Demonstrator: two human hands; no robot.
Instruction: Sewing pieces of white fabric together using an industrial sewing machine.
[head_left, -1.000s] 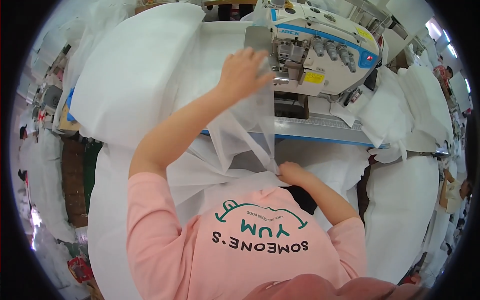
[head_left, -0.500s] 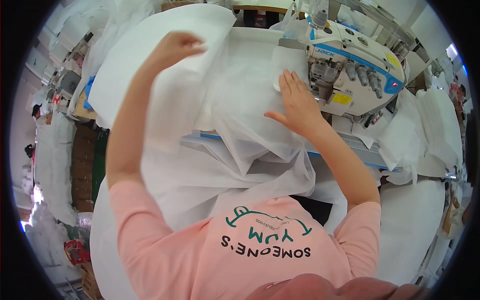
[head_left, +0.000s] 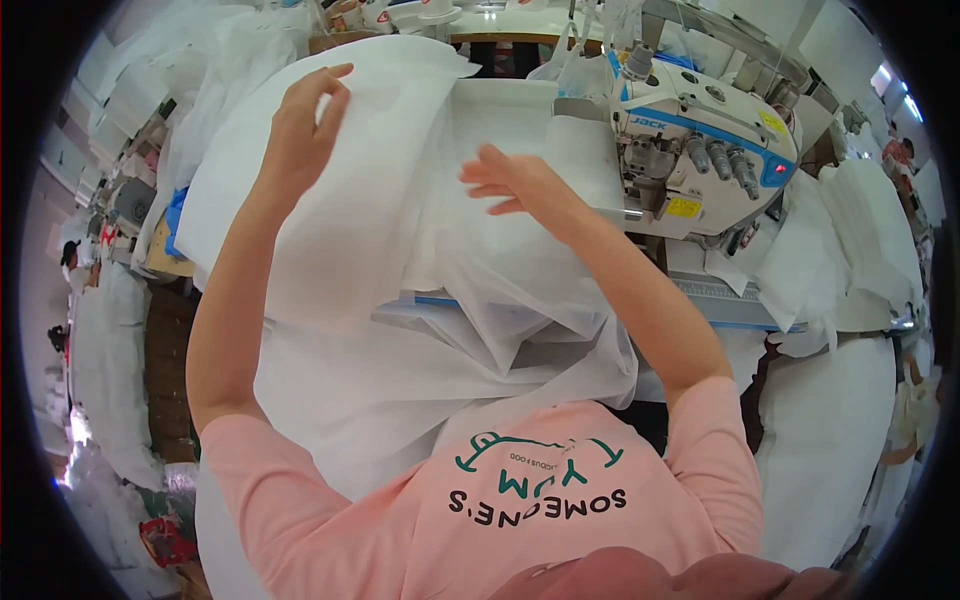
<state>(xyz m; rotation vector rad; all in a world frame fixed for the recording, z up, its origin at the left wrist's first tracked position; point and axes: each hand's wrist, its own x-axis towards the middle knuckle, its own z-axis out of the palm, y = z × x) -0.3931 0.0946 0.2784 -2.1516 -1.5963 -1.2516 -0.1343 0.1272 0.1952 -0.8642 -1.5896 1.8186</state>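
Over the white sheet of cloth point(head_left: 250, 210) at the far left is my left hand point(head_left: 305, 135), its thumb apart from its curved fingers and nothing visible in it. My right hand point(head_left: 522, 188) hovers over the middle of the work surface, fingers stretched out and holding nothing. Beneath it, thin sheer white cloth point(head_left: 520, 270) spreads in folds over the table's front edge and down toward my lap. To the right of my right hand stands a white and blue overlock sewing machine point(head_left: 700, 140). A small folded white piece point(head_left: 585, 150) lies beside its needle area.
White cloth scraps point(head_left: 800, 270) lie right of the machine, next to a stack of white cloth point(head_left: 870, 235). A large white bundle point(head_left: 825, 440) stands at the lower right. A blue-edged table rail point(head_left: 730, 300) runs along the front. Clear plastic bags point(head_left: 575, 70) hang behind the machine.
My right hand has moved left, away from the cloth beside the machine. My left hand has shifted left and its fingers have opened from a curled shape.
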